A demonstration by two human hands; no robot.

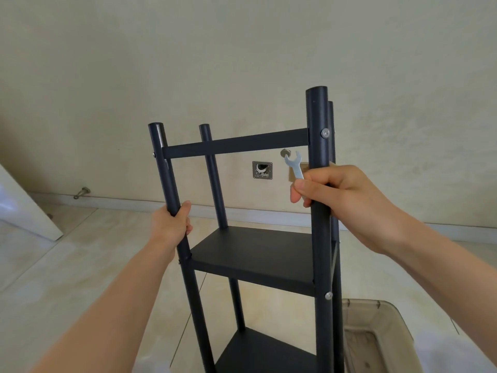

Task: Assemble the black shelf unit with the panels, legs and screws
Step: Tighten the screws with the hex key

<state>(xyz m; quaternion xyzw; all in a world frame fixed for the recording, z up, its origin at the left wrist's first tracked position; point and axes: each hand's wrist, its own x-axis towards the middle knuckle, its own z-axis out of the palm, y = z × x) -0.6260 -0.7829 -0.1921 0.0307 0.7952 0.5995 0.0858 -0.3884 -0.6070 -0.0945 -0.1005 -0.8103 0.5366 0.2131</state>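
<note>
The black shelf unit [255, 251] stands upright before me on round legs, with two shelf panels and a top crossbar [236, 144] held by silver screws. My left hand [172, 224] grips the near left leg [166, 168] just above the upper panel. My right hand [341, 192] is curled round the near right leg [317, 117] and also holds a small silver wrench [294, 164], whose open jaw points up beside that leg.
A pale wall with a metal socket box [262, 170] lies behind the unit. A translucent plastic bin [376, 335] sits on the tiled floor at lower right. A white board [24, 205] leans at the left; a door stopper [82, 192] is near the skirting.
</note>
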